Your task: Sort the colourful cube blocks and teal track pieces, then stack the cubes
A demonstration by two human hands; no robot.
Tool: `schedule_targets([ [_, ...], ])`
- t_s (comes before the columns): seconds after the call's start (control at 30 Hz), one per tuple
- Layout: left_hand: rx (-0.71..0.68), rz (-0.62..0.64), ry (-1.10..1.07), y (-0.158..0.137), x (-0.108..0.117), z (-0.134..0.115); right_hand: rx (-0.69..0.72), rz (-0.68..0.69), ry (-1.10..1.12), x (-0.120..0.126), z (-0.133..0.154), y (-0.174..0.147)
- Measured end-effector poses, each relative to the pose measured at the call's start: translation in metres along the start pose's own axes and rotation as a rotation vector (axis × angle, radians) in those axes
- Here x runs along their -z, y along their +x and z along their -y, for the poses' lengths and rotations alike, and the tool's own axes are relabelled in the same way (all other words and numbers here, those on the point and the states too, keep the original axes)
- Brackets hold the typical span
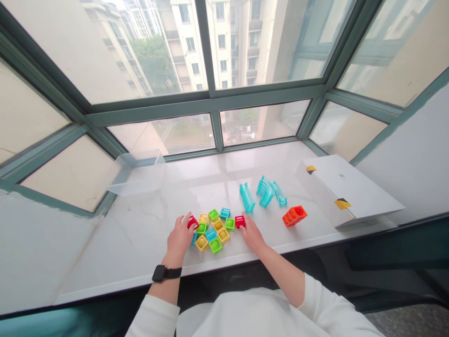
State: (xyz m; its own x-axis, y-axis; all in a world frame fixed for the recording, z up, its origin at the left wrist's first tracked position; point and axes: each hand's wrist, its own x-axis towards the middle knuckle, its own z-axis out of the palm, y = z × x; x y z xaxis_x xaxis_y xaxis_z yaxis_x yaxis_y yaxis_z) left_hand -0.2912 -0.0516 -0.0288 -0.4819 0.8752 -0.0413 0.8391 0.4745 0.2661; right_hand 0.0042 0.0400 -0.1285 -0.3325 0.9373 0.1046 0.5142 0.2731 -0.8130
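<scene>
My left hand [180,237] has its fingers closed around a red block [192,222] at the left end of a cluster of toy blocks. At the right end, the fingers of my right hand [251,233] grip another red block [240,222], which stands on the white sill. Between the hands lie several small square blocks, among them a green block [215,245], a yellow block [201,243] and a light blue block [211,234]. Another blue block [194,239] is partly hidden beside my left hand.
Beyond my right hand lie a straight turquoise track piece [247,198], a curved one [265,192] and a narrower one [280,194]. An orange-red block stack [293,216] is further right, before a white box [354,187]. A transparent plastic bin [138,181] stands back left, by the window.
</scene>
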Motion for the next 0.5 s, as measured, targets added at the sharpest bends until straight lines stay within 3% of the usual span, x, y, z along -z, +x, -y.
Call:
schedule_targets([
  [0.2, 0.057, 0.085, 0.0, 0.006, -0.003, 0.02, 0.009, -0.05, -0.041, 0.003, 0.0, -0.007],
  [0.3, 0.039, 0.018, -0.069, 0.004, -0.001, 0.019, 0.002, -0.028, -0.014, 0.006, 0.006, -0.009],
  [0.4, -0.104, -0.158, -0.205, 0.0, -0.003, -0.003, 0.006, -0.003, -0.007, 0.006, 0.01, -0.011],
  [0.5, -0.325, -0.158, -0.271, 0.0, -0.013, -0.038, 0.03, 0.059, -0.017, 0.004, 0.014, -0.014],
])
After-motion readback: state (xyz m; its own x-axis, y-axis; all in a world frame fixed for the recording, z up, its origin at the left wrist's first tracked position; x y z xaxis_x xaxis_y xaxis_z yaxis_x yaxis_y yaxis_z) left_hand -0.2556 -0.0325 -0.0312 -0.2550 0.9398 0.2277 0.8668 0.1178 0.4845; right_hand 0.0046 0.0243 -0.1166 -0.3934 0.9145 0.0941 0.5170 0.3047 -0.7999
